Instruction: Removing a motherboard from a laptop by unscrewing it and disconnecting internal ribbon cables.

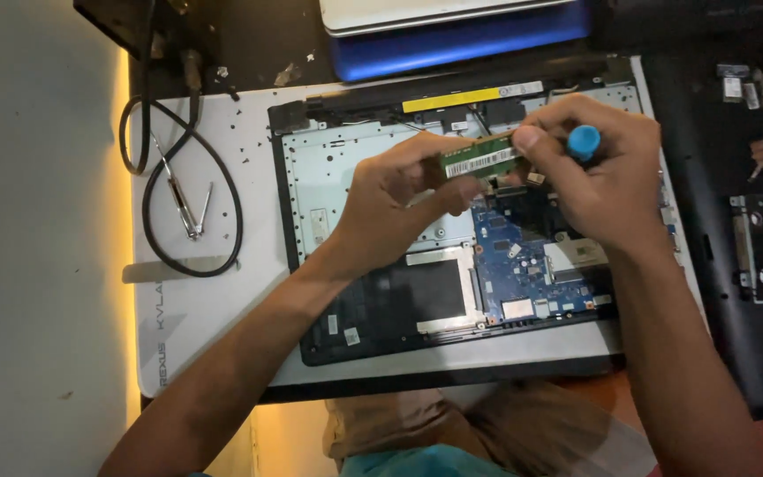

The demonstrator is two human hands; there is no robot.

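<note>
An opened laptop chassis (373, 309) lies on a white mat, its blue circuit board (523, 265) exposed. My left hand (395, 199) pinches a small green memory module (479, 159) with a white label, held above the chassis. My right hand (598, 168) touches the module's right end with thumb and fingertips. A blue-capped screwdriver handle (584, 141) pokes out between the right hand's fingers.
Metal tweezers (183, 199) and a looped black cable (222, 185) lie on the white mat (214, 318) to the left. A removed black laptop cover (752, 256) sits at right. Stacked laptops, one blue (457, 40), are at the top.
</note>
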